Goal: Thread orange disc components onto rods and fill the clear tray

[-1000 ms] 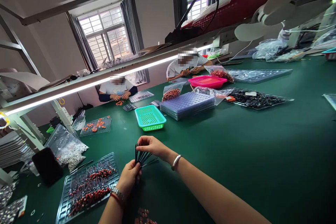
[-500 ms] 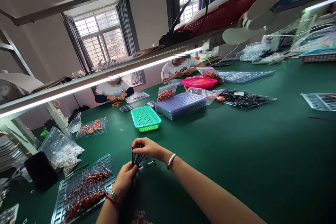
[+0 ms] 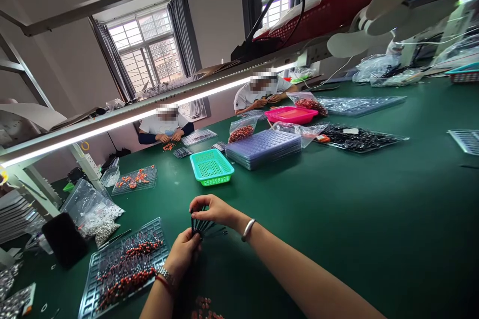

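Observation:
My left hand [image 3: 182,251] pinches the lower ends of several thin dark strips [image 3: 208,228], which spread out like a fan. Above it, my right hand [image 3: 217,210] has its thumb and fingers closed at the upper end of the strips. What exactly the strips are is too small to make out. Left of my hands lies a clear grid tray [image 3: 87,286] with rows of red and dark beaded pieces [image 3: 129,279]. Small reddish pieces [image 3: 205,309] lie on the table below my hands.
Beyond my hands stand a green basket [image 3: 212,179] and stacked clear plastic trays [image 3: 264,148]. A dark phone-like slab [image 3: 64,240] and bagged white pieces [image 3: 93,209] are at left. Two people sit across the green table [image 3: 337,219]. A lit beam [image 3: 202,93] crosses above.
The view has shifted slightly, so most things sit a little farther right. Both hands keep hold of the strips; the fanned ends have changed position slightly.

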{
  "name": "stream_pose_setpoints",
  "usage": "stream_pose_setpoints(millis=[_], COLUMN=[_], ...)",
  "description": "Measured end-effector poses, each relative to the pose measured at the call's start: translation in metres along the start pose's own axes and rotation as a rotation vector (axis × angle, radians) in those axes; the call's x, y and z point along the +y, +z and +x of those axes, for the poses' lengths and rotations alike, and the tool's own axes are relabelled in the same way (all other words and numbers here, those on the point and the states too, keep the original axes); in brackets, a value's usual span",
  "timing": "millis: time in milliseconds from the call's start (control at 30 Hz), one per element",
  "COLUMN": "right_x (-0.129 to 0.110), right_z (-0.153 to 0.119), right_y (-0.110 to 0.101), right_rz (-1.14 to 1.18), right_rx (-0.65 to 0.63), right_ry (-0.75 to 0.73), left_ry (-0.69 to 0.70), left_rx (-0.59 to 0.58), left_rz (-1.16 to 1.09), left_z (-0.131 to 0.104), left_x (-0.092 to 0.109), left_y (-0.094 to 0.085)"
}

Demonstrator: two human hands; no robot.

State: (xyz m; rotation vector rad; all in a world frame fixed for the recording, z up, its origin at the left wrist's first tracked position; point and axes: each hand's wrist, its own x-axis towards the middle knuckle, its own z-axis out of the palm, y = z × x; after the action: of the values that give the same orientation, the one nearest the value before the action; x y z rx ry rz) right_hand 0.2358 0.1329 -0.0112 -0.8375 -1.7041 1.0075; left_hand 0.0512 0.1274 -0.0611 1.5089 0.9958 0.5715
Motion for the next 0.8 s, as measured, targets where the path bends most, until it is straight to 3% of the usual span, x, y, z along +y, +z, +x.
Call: stream_pose_setpoints(millis=[400, 800], right_x=[-0.011, -0.003], right_z=[-0.006, -0.002], right_y=[-0.005, 0.005], right_rz=[0.051, -0.001], right_rx=[-0.023, 0.073], right_ry=[-0.006, -0.077], left_ry=[-0.009, -0.020], left_rx=[-0.006, 0.017], left_rz=[0.009, -0.012], left_z=[-0.001, -0.006], left_x=[0.001, 0.003], left_y=[0.000, 0.002])
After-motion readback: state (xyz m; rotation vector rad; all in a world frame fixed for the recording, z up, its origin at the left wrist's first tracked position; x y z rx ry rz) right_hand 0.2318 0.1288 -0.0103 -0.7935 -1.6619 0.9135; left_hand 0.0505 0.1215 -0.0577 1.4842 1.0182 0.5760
